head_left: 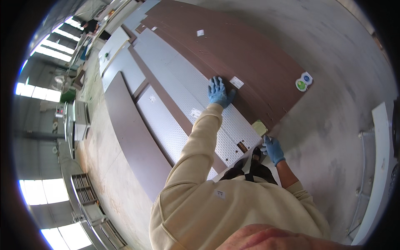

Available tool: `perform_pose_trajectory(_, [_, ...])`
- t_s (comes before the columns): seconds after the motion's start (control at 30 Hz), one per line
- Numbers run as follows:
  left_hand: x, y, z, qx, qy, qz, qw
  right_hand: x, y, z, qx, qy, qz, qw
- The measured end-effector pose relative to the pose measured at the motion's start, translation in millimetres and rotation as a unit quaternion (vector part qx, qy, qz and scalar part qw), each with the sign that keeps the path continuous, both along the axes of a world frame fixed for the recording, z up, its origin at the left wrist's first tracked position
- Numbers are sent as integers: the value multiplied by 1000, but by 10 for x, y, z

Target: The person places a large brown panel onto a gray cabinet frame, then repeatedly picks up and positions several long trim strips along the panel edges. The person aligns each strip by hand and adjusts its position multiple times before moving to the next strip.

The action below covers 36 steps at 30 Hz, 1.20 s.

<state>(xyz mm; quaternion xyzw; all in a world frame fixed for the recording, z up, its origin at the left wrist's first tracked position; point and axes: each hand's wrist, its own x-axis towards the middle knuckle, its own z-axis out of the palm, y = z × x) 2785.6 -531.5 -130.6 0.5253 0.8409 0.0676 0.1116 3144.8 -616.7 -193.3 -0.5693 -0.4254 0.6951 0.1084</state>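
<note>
My left hand (221, 93), in a blue glove, lies flat with its fingers spread on a long silver panel with a patterned surface (231, 129), close to the edge of the large brown panels (250, 50). My right hand (273, 151), gloved in blue too, is low beside the silver panel's near corner. Its fingers are slightly bent and apart, and I see nothing held in them. Whether they touch the corner is hard to tell. A dark rectangular cutout (242, 146) and small holes show at the silver panel's near end. A white label (236, 82) sits right of my left hand.
More brown and silver panels (133, 133) lie side by side to the left. A round-lobed sticker (304, 81) marks the brown panels' corner. A white-topped frame (377, 154) stands at right. Racks (85, 189) line the left wall; another person (89, 27) is far off.
</note>
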Motion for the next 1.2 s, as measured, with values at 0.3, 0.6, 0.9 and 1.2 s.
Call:
perform_pose_trajectory(0.3, [265,-138,25,34,-4,24,999,1080,-1744,-413,-23,-61,-171,983])
perform_pose_trajectory(0.6, [2068,-1174,64,251,-21,-375,892,1612,-3258,-933,101,-317,-56,941])
perform_pose_trajectory(0.9, [3490,-2689,-370,42,-132,-692,709,2244,-4398,44,-52,-401,-357,842])
perform_pose_trajectory(1.2, [5084,-4150,-506,-120,-58,-800,585,3430,-7920,128,-226,-742,-467,424])
